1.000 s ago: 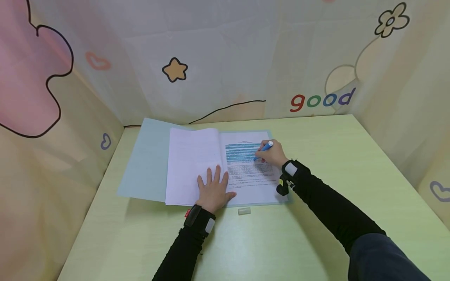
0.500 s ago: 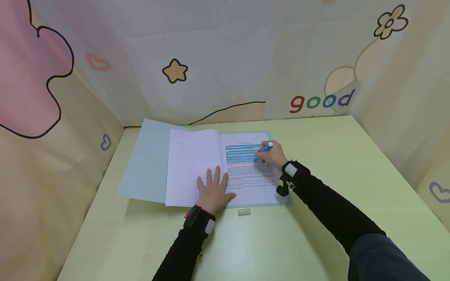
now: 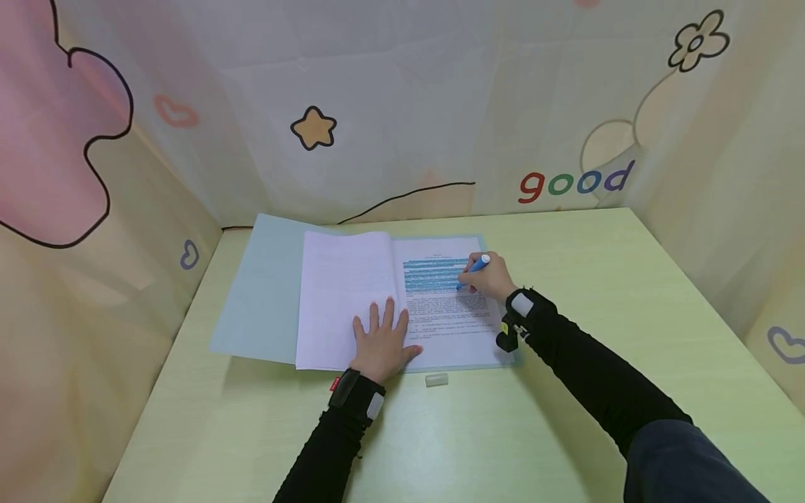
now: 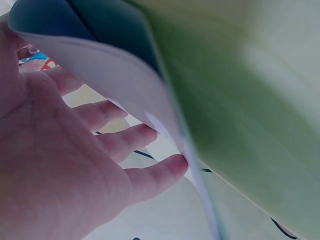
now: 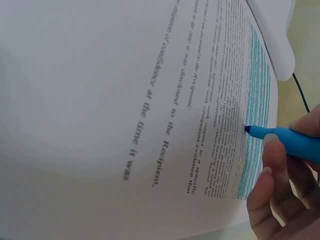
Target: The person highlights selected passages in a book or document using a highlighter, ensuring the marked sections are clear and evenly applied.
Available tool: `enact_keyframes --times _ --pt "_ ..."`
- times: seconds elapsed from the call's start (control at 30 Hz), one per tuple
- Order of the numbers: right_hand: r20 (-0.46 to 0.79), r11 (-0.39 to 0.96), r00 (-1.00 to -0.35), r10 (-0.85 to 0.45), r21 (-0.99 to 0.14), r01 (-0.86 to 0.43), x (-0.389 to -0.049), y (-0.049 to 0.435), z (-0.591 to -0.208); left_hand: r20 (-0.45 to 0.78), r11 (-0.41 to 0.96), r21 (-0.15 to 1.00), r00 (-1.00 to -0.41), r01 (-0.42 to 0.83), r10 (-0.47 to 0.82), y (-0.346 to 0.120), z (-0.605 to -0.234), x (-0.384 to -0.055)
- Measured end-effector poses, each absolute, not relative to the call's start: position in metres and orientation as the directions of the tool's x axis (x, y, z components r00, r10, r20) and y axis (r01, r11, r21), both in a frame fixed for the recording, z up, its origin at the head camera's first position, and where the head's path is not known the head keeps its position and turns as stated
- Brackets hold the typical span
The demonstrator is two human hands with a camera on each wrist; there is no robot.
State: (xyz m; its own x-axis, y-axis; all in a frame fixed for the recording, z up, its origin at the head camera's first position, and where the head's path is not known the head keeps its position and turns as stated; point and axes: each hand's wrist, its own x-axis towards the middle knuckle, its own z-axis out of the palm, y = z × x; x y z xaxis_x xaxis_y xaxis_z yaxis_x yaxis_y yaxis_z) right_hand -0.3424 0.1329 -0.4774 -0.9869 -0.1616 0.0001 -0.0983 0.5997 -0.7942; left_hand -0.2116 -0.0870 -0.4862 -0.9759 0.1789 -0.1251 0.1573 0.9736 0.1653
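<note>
marker, pinched in the right hand, slants rightward from the lowest highlighted lines; the left hand, farther off, lies spread on the pages.

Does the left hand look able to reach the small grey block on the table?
Probably yes: the left hand rests on the pages nearby, and nothing stands between it and the small grey block.
</note>
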Motion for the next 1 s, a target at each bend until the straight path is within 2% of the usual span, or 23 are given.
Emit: enact_keyframes --times 1.0 --pt "-0.013 0.609 -0.989 -0.148 -0.789 -0.081 -0.3430 0.1375 -0.4787 -0.118 0.976 0.154 -0.978 0.152 0.171 -0.0864 -0.4885 -0.2129"
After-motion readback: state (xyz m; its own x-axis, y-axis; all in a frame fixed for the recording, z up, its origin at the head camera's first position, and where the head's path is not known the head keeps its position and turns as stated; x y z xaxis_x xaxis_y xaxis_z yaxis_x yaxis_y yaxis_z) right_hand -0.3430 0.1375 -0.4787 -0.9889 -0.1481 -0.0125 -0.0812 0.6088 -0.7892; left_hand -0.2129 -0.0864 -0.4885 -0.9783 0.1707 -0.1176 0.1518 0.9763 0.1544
